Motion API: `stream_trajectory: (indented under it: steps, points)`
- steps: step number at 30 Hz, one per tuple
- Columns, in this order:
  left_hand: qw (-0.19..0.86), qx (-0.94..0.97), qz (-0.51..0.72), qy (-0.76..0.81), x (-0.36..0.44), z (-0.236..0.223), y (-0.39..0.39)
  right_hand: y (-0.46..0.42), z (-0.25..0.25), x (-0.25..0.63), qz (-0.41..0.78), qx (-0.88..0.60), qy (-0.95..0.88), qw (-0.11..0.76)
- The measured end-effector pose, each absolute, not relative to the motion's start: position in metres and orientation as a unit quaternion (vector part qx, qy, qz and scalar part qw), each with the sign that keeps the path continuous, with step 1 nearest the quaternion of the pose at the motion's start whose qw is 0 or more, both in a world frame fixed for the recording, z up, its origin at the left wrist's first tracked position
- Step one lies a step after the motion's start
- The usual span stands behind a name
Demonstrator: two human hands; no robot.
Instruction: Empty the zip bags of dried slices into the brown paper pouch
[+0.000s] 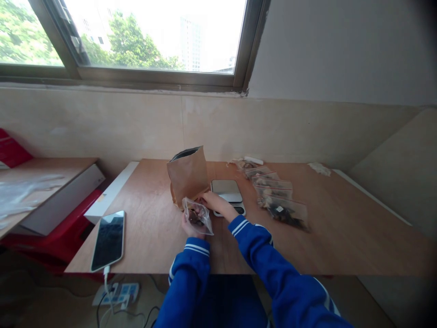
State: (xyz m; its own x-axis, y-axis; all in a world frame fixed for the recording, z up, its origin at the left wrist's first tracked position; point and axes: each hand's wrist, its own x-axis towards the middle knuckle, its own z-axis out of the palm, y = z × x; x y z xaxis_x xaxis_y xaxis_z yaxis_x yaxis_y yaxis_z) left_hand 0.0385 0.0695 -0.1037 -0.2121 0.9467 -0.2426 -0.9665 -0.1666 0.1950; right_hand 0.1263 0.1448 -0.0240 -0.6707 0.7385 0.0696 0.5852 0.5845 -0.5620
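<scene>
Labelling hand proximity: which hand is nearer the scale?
Right. The right hand overlaps the scale's front-left part in view; the left hand is farther left, holding the clear bag.

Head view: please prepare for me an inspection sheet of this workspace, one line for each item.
Surface: brown wooden table
Job's things: paper bag, standing open; transparent bag with dark pieces; scale; overlapping filled zip bags
Clutter: phone at left; crumpled white item at back right
Hands: left hand holds the transparent bag; right hand at its upper edge
Cables: white cable from phone; power strip below
Surroundings: window, wall
</scene>
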Motion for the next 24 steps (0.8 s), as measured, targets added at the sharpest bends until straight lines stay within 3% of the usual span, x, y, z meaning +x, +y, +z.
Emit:
stream_trajectory:
  steps: [3, 7, 10, 24]
  points:
    - [0.623, -0.03, 0.764, 0.164, 0.04, -0.103, 0.07, 0.148, 0.014, 0.129, 0.262, -0.362, -0.875, 0.186]
    - [0.626, -0.025, 0.768, 0.134, 0.042, -0.101, 0.07, 0.158, 0.089, 0.121, 0.216, -0.28, -0.831, 0.429]
    - [0.628, -0.017, 0.77, 0.114, 0.042, -0.098, 0.069, 0.171, 0.122, 0.104, 0.145, -0.252, -0.809, 0.511]
    - [0.629, -0.002, 0.767, 0.13, 0.042, -0.101, 0.07, 0.189, 0.085, 0.078, 0.092, -0.307, -0.872, 0.37]
